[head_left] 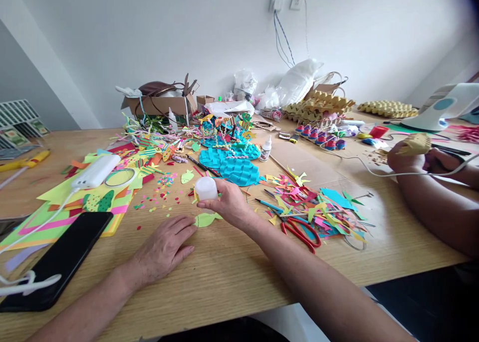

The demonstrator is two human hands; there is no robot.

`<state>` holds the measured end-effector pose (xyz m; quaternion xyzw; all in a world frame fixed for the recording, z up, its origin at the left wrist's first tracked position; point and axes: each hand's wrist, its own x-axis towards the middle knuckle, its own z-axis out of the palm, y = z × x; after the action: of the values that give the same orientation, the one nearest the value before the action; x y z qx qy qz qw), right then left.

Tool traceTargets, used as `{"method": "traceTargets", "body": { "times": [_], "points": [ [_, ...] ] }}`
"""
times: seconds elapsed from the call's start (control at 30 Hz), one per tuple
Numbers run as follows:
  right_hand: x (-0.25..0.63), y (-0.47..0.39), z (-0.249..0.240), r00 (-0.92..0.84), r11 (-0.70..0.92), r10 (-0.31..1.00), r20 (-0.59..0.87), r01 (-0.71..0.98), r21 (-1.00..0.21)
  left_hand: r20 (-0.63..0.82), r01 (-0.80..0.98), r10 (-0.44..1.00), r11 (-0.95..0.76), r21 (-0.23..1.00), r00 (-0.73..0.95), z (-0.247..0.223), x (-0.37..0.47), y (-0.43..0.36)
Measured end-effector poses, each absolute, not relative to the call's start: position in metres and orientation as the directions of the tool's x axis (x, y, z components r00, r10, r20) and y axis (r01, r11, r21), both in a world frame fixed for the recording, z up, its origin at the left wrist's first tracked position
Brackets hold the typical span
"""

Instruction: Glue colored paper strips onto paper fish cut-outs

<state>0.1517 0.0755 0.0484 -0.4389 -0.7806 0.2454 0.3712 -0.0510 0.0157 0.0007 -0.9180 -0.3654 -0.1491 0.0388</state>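
My right hand [230, 202] is wrapped round a white glue bottle [206, 188], tipped so that its round base faces me and its nozzle is hidden. Below the bottle, a light green paper cutout [206, 219] lies on the table, partly covered. My left hand [168, 244] rests palm down with its fingers stretched out, the fingertips touching or almost touching the cutout's left edge. Just behind the bottle is a small green paper fish [187, 176]. Red-handled scissors [301, 233] lie to the right among paper scraps [322, 209].
Coloured paper sheets [67, 217], a white power bank [98, 171] and a black phone [56, 262] lie left. Blue woven paper pieces [239, 170] and another glue bottle [265, 150] stand behind. At right, a co-worker's hands [407, 155] hold an egg-carton piece [415, 144]; a cable [366, 170] crosses there.
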Motion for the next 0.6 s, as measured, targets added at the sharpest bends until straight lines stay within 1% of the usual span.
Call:
{"method": "traceTargets", "body": {
  "times": [0.17, 0.33, 0.47, 0.6],
  "points": [
    [0.1548, 0.0743, 0.0496, -0.355, 0.509, 0.857, 0.373, 0.474, -0.719, 0.302, 0.685, 0.666, -0.726, 0.052, 0.682, 0.0003, -0.0510, 0.0154],
    [0.1503, 0.0749, 0.0466, -0.347, 0.500, 0.863, 0.367, 0.489, -0.715, 0.307, 0.686, 0.670, -0.724, 0.070, 0.676, -0.0009, -0.0512, 0.0151],
    [0.1482, 0.0758, 0.0457, -0.358, 0.496, 0.864, 0.354, 0.487, -0.719, 0.298, 0.686, 0.669, -0.725, 0.059, 0.681, -0.0011, -0.0515, 0.0151],
    [0.1515, 0.0749, 0.0467, -0.354, 0.515, 0.854, 0.381, 0.474, -0.714, 0.292, 0.689, 0.669, -0.724, 0.047, 0.683, -0.0010, -0.0521, 0.0150]
  ]
}}
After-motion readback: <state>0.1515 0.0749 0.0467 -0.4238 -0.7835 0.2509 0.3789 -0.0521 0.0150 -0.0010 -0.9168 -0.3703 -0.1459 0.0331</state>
